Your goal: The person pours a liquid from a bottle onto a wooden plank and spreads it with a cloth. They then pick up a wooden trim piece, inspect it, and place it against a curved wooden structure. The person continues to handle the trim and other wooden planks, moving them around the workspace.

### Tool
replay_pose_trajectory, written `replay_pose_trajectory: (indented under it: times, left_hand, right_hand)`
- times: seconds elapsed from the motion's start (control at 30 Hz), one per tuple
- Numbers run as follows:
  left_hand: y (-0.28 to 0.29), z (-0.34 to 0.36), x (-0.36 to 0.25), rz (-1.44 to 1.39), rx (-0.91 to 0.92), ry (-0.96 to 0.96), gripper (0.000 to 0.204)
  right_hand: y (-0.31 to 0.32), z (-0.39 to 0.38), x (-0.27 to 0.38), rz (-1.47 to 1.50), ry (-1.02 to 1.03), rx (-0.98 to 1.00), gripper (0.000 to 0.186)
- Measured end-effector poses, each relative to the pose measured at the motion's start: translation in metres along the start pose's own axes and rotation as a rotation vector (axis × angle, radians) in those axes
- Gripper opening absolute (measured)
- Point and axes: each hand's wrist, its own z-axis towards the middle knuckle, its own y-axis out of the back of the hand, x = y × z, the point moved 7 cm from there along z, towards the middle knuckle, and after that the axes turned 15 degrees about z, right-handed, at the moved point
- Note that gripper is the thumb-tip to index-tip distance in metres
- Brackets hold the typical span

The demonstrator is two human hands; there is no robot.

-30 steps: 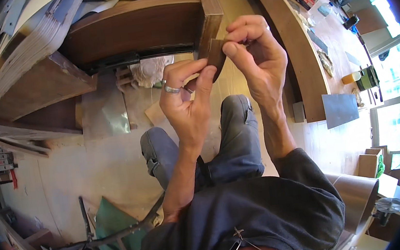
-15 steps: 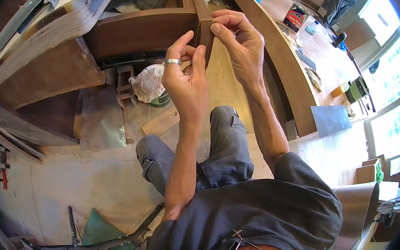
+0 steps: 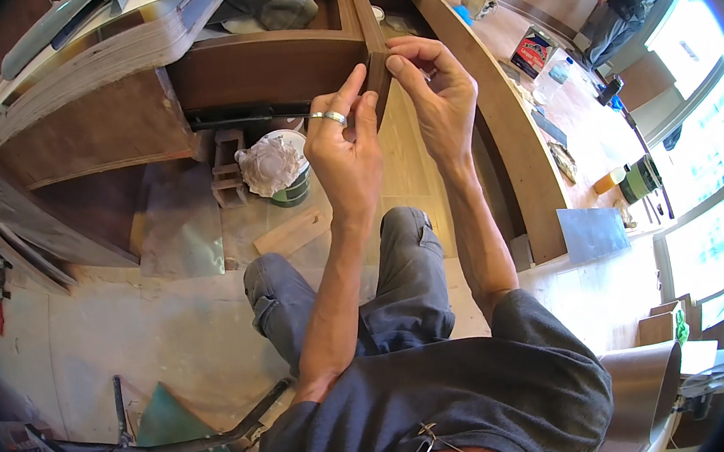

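My left hand [image 3: 345, 144], with a silver ring, has its thumb and fingertips on a dark wood strip [image 3: 377, 87] at the front corner of a brown wooden cabinet [image 3: 266, 73]. My right hand [image 3: 441, 94] grips the upper part of that strip between thumb and fingers. The strip lies along the cabinet's upright edge, and its far side is hidden by fingers and wood.
A paper-topped bucket [image 3: 277, 169] stands beside a loose board [image 3: 292, 231] below the cabinet. At right runs a long worktop [image 3: 568, 89] with cans and bottles; another person [image 3: 622, 9] is beyond it. A black metal frame [image 3: 226, 439] is at lower left.
Both hands and the strip have moved from a free-held position to the cabinet's corner. The view has shifted, showing more of the bucket and the far room.
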Motion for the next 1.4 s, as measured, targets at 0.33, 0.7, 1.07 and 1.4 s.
replay_pose_trajectory:
  times: [0.33,0.7,1.07,1.4]
  left_hand:
    - [0.0038,0.0004,-0.0068,0.049,-0.051,-0.077,0.029]
    - [0.0025,-0.0033,-0.0085,0.124,-0.152,-0.145,0.033]
    - [0.0026,-0.0005,-0.0069,0.093,-0.137,-0.15,0.034]
    - [0.0019,0.0009,-0.0076,0.128,-0.162,-0.201,0.036]
  right_hand:
    - [-0.0023,0.0001,0.0024,-0.013,0.051,0.011,0.009]
    - [-0.0052,-0.004,0.0049,-0.041,0.104,-0.018,0.011]
    - [-0.006,-0.0041,0.0055,-0.083,0.118,-0.031,0.01]
    - [-0.0066,-0.0049,0.004,-0.091,0.131,-0.052,0.01]
